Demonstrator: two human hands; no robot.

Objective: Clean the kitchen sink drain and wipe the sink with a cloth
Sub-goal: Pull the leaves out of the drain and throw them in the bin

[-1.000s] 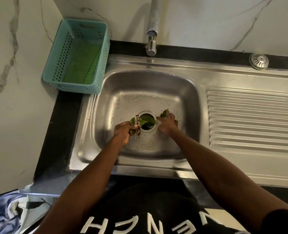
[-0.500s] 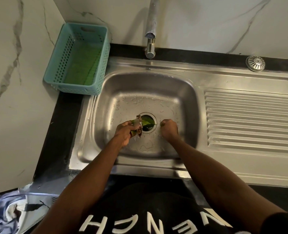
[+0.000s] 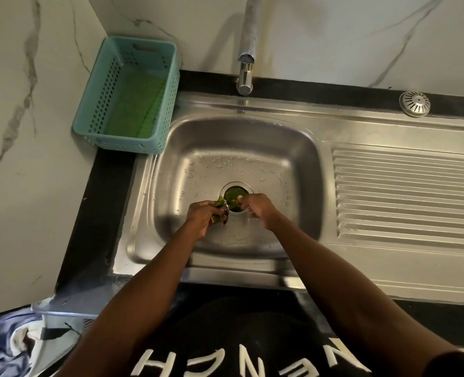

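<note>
A wet steel sink basin [image 3: 198,172] holds a round drain [image 3: 236,187] with green leaves [image 3: 232,195] stuck in it. My left hand [image 3: 202,214] grips a bunch of wet green and brown leaves [image 3: 221,212] just left of the drain. Over the drain's right rim, my right hand [image 3: 256,206] reaches in with its fingertips pinching a leaf. A green cloth [image 3: 135,110] lies inside the teal basket [image 3: 89,115] at the back left corner.
The tap [image 3: 245,63] hangs over the basin's back edge. A ribbed steel drainboard [image 3: 404,191] lies to the right, with a round metal strainer cap [image 3: 414,103] on the black counter behind it. Bundled cloth [image 3: 10,346] lies at the bottom left.
My right hand passed its leaf away, closed briefly, then reached back into the drain. My left hand stayed beside the drain holding the gathered leaves.
</note>
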